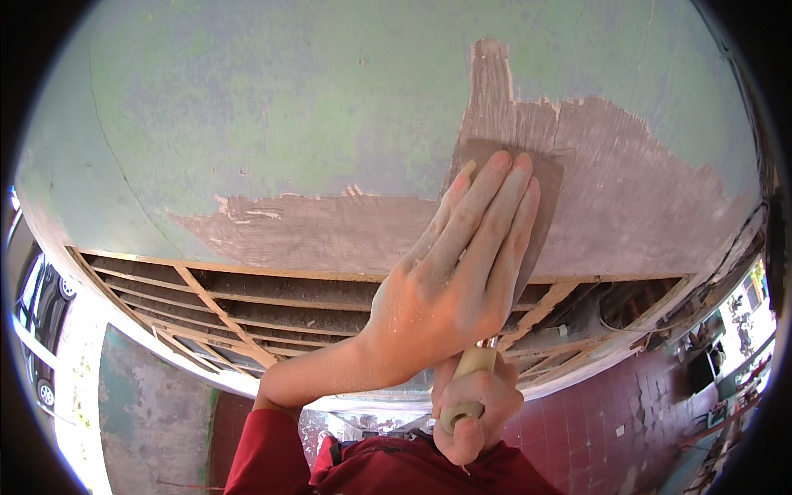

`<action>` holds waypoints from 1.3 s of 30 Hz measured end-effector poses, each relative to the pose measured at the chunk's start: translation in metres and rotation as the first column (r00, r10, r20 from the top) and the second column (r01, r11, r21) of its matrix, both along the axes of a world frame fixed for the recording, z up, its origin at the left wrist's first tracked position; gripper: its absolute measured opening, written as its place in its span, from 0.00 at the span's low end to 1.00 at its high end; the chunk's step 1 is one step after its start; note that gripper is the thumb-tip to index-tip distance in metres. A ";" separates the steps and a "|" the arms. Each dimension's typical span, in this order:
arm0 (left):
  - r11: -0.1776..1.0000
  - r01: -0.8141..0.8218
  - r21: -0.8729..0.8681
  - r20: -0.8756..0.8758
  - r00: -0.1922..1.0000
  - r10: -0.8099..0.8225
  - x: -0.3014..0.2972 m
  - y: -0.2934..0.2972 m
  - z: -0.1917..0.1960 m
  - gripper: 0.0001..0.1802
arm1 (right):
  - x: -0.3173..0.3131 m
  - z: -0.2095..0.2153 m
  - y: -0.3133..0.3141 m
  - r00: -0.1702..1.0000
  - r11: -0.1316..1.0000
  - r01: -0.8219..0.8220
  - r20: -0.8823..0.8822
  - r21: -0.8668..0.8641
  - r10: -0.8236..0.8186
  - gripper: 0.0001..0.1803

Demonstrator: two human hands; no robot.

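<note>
Your left hand (462, 272) presses flat, fingers straight, on the wide grey metal putty blade (540, 194); your right hand (474, 412) below holds a closed grip around its pale wooden handle (466, 379).

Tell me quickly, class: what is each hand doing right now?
Left hand: open, fingers flat, pressing the scraper blade against the wall.
Right hand: closed around the scraper handle.

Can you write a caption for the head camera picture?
Left hand presses a scraper blade flat on the wall; right hand grips its handle.
</note>
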State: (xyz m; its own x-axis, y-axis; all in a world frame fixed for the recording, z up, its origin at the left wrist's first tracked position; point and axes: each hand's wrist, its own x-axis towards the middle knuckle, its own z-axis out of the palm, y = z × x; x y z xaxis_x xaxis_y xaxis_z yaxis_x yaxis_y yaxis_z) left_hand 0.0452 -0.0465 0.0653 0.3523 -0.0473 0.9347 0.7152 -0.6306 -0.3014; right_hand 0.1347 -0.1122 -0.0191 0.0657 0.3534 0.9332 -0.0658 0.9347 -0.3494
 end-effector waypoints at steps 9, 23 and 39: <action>0.998 0.033 -0.054 0.049 0.998 -0.030 0.002 -0.005 0.005 0.27 | 0.002 0.001 -0.003 0.999 0.999 0.044 0.001 -0.032 -0.044 0.14; 0.998 0.040 0.038 0.022 0.999 -0.041 -0.005 0.003 0.027 0.24 | -0.001 0.019 0.010 1.000 1.000 0.012 0.028 -0.001 -0.012 0.11; 0.999 0.007 0.032 0.035 0.999 -0.008 -0.007 -0.002 0.026 0.30 | -0.004 0.026 0.003 0.995 0.998 0.055 0.082 0.028 -0.058 0.12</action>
State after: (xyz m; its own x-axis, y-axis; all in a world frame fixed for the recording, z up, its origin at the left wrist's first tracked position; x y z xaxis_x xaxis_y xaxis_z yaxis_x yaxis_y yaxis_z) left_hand 0.0383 -0.0490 0.0914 0.3185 -0.0794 0.9446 0.7209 -0.6268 -0.2958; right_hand 0.1307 -0.1090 0.0069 0.0066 0.3275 0.9448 0.0156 0.9447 -0.3276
